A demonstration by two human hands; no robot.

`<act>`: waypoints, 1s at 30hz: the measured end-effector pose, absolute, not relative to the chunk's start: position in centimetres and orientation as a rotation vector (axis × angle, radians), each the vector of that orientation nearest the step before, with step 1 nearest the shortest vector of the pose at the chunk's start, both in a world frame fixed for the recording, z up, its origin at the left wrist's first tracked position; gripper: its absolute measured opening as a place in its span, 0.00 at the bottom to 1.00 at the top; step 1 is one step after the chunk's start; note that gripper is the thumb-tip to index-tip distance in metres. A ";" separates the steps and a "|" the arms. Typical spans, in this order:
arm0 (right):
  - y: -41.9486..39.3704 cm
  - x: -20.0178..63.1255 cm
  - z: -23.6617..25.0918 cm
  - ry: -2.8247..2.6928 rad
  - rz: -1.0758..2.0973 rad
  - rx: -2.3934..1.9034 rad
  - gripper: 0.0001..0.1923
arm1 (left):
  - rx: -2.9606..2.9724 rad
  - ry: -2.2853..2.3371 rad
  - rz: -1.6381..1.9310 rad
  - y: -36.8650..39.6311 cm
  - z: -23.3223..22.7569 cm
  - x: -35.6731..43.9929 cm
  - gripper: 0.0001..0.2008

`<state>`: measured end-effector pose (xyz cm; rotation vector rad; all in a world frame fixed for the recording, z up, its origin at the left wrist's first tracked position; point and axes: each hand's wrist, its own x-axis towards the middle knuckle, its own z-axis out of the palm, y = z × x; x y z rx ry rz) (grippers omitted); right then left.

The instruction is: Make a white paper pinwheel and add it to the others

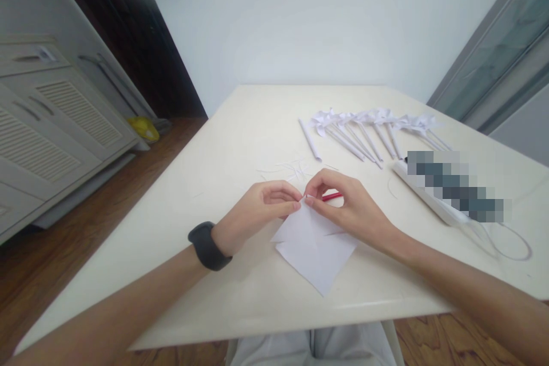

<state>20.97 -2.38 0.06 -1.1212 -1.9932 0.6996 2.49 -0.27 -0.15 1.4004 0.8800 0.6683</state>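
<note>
A square sheet of white paper (315, 249) lies turned cornerwise before me, with slits cut in from its left and right corners. My left hand (272, 203) pinches its far corner between thumb and fingers. Right beside it, my right hand (338, 197) is closed on the same corner, the fingertips of both hands nearly touching. Part of a red pen-like stick (332, 197) shows through the gap between my right thumb and fingers; its ends are hidden. Thin paper strips (295, 170) lie scattered just beyond my hands.
Several white paper pinwheels on rolled sticks (377, 126) lie at the back right of the table (206, 183). A single rolled paper tube (309, 140) lies to their left. At right rests a white object (429, 194), partly pixelated, with a cable (514, 254).
</note>
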 end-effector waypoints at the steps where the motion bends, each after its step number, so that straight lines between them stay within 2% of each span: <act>1: -2.4 21.0 0.0 -2.005 0.676 -1.113 0.01 | 1.403 0.881 0.672 -0.3 -0.2 2.5 0.07; 13: -2.6 21.0 -0.4 -2.156 0.484 -1.084 0.07 | 1.555 0.922 0.696 -0.5 -0.6 2.6 0.10; 24: -2.6 21.0 -0.9 -2.165 0.261 -1.047 0.04 | 1.535 0.985 0.676 -0.6 -0.3 2.6 0.09; 30: -2.7 21.0 -0.6 -2.166 0.176 -0.974 0.06 | 1.443 0.954 0.734 -0.6 -0.1 2.6 0.08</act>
